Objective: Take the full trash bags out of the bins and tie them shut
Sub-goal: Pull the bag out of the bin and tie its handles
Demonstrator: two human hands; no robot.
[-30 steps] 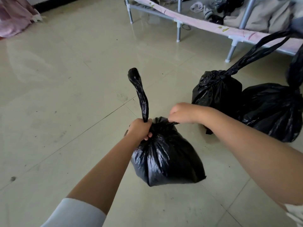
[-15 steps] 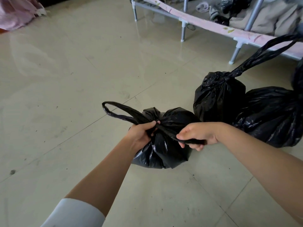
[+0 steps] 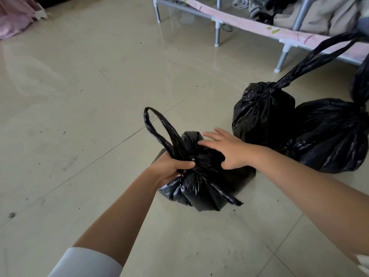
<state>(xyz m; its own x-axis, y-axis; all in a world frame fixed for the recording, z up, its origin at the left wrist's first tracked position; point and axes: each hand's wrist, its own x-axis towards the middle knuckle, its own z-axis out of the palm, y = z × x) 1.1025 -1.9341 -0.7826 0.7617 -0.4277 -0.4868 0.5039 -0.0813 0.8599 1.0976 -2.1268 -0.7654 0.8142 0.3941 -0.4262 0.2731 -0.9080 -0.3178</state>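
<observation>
Black crinkled plastic trash bag (image 3: 201, 184) sits on the pale glossy floor tiles (image 3: 83, 120) right in front of you, its neck bunched in your left hand (image 3: 169, 169). Your left fingers (image 3: 184, 164) are curled tight around the gathered plastic at the base of a long twisted handle loop (image 3: 159, 128), which stands up and arches away to the left. Your right hand (image 3: 227, 149) lies spread over the top of the same bag, fingers fanned wide and gripping nothing, thumb tucked down against the plastic near the knot area. A loose tail of plastic (image 3: 229, 197) trails off the bag's near right side onto the floor.

Further out to your right, two more black plastic trash bags stand touching each other, the nearer one (image 3: 261, 114) with its long handles (image 3: 315, 58) stretched up toward the frame's edge, the farther one (image 3: 335, 134) behind it. Beyond them runs a metal-legged rack with a pink floral cover (image 3: 253, 27), and a pink cloth (image 3: 16, 19) lies at the far left.
</observation>
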